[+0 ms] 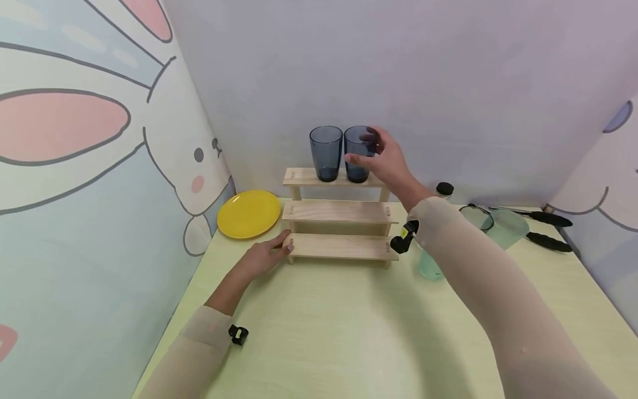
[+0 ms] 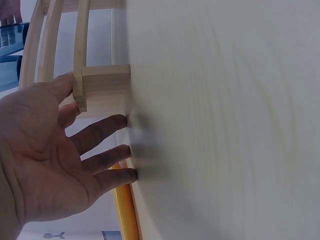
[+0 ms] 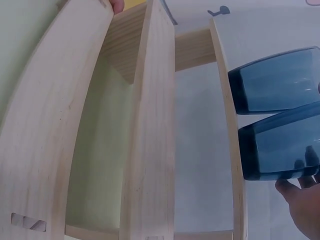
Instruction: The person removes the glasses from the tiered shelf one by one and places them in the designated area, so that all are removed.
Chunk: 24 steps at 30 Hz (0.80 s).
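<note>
A three-step wooden shelf rack (image 1: 344, 246) stands against the back wall. Two dark blue drinking glasses, a left glass (image 1: 326, 155) and a right glass (image 1: 356, 160), stand upright side by side on its top step. My right hand (image 1: 391, 163) grips the right glass, thumb in front and fingers round its upper right side. In the right wrist view the glass base meets the top step. My left hand (image 1: 264, 256) pinches the left end of the lowest step between thumb and index finger. Its other fingers (image 2: 102, 134) are spread, tips at the tabletop.
A yellow plate (image 1: 249, 214) leans at the back left, beside the rack. To the right, partly behind my right forearm, are a black-capped bottle (image 1: 444, 189), a pale green translucent item (image 1: 510, 227) and black-handled utensils (image 1: 548, 241). Walls border the table at the back and sides.
</note>
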Motion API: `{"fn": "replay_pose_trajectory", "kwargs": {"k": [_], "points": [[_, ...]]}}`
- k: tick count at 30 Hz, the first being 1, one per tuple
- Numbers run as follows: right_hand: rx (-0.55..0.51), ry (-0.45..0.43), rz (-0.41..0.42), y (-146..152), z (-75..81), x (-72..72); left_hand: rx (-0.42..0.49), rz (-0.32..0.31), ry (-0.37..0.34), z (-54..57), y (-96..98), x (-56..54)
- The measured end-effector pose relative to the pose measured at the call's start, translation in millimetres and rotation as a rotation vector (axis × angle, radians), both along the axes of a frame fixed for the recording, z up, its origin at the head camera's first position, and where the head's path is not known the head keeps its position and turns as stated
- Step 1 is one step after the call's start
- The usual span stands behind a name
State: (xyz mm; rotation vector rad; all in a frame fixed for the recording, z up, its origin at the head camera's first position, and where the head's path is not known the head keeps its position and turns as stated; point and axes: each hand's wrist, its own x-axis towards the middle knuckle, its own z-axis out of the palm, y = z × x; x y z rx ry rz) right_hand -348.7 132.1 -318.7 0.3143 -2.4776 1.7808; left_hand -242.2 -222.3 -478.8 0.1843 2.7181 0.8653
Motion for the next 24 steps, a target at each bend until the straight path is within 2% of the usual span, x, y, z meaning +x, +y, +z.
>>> {"fn": "replay_pose_trajectory", "kwargs": {"k": [7, 16, 24], "points": [[-0.036, 0.013, -0.001, -3.7, 0.4, -3.9, 0.003, 0.006, -0.012, -1.0, 3.0, 0.4], [-0.072, 0.038, -0.007, -2.9, -3.7, -2.2, 0.005, 0.003, -0.007, -2.9, 4.7, 2.2], [-0.05, 0.042, -0.02, -1.6, -2.8, -1.0, 0.008, 0.003, -0.009, -1.0, 6.2, 2.6]]}}
